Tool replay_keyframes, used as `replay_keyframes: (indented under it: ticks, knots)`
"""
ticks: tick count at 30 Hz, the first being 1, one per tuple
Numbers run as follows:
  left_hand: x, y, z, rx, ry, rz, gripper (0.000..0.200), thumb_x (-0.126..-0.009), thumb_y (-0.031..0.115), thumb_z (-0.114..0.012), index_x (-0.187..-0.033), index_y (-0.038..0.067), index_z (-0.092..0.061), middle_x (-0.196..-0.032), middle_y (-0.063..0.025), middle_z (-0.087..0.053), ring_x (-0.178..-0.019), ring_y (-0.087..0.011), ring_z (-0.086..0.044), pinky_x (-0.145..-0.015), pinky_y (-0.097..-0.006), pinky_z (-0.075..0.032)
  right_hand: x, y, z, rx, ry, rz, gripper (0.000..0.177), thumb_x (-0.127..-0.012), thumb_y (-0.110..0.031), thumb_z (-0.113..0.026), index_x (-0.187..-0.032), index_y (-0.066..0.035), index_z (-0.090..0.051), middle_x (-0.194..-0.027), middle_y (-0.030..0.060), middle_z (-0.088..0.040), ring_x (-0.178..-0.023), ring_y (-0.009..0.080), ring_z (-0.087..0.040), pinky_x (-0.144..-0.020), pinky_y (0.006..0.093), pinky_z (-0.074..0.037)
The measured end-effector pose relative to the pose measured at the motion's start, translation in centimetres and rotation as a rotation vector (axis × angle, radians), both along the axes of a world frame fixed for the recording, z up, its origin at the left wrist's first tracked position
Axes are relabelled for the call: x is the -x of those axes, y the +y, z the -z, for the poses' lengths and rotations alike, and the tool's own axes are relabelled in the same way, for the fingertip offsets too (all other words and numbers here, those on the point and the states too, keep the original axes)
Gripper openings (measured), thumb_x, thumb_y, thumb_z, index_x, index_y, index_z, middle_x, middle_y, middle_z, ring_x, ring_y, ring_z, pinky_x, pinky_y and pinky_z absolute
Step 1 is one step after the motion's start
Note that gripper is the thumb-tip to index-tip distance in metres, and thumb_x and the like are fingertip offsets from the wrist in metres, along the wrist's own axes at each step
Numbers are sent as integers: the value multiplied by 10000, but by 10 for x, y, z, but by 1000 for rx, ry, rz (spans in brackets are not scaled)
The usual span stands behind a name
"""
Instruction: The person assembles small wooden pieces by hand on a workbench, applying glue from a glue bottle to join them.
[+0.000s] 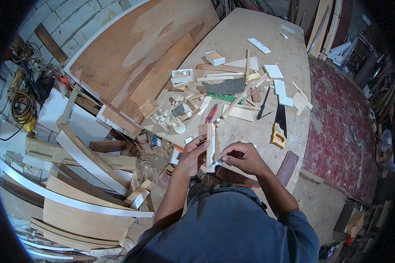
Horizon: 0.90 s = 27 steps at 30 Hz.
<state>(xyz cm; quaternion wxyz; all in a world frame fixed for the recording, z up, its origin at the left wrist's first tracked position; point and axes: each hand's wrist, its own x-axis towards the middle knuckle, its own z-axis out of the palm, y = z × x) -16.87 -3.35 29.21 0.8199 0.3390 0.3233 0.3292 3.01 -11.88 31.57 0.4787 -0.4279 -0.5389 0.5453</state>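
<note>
One shirt (pixel 226 228); left hand (pixel 192 158): one wood piece (pixel 210 142); right hand (pixel 245 158): one small object (pixel 218 161).

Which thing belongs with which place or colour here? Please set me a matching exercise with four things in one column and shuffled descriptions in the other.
1. Handsaw
2. Wooden strip
3. Coiled hose or cable
4. Tiled floor

A. In the left hand's grip
B. Dark red
C. On the table, with a yellow handle
D. At far left, near the block wall

Pairs: 1-C, 2-A, 3-D, 4-B
</note>
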Motion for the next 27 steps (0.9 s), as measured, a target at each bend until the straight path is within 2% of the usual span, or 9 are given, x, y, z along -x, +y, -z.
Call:
replay_keyframes:
  ticks: [5,8,13,20,27]
  knots:
    - [-1,0,7,-45,21,9,345,-898,146,-654,-1198,12,-548,-976,-44,-635,-802,-112,-638,-690,-253,-552,-7,9,7,90,62,109,145,-877,-49,-674,-995,36,-662,-873,59,-657,-777,106,-619,-690,240,-502]
    - [-4,-2,3,-67,35,-13,331,-894,131,-660,-1186,17,-552,-981,-42,-631,-803,-106,-631,-686,-241,-547,-9,12,0,156,-9,129,145,-883,-48,-662,-991,50,-660,-869,67,-658,-763,104,-613,-657,248,-523]
    - [-3,-1,4,-101,76,-25,304,-889,103,-662,-1164,25,-558,-974,-39,-626,-820,-103,-620,-704,-243,-538,-7,18,14,45,-79,132,146,-885,-37,-648,-990,64,-658,-859,76,-657,-738,115,-621,-582,278,-564]
    - [-2,-1,0,-110,107,-33,307,-883,76,-662,-1165,16,-554,-970,-42,-619,-839,-105,-603,-733,-245,-519,-5,18,18,-10,-57,89,149,-878,-36,-657,-992,60,-664,-862,73,-658,-733,105,-625,-584,267,-561]
    - [-2,2,8,-115,71,-53,326,-884,72,-657,-1183,6,-547,-985,-50,-614,-861,-113,-602,-767,-257,-517,-2,17,15,-22,-147,74,124,-869,-60,-682,-975,5,-694,-856,44,-661,-719,91,-618,-578,245,-537]
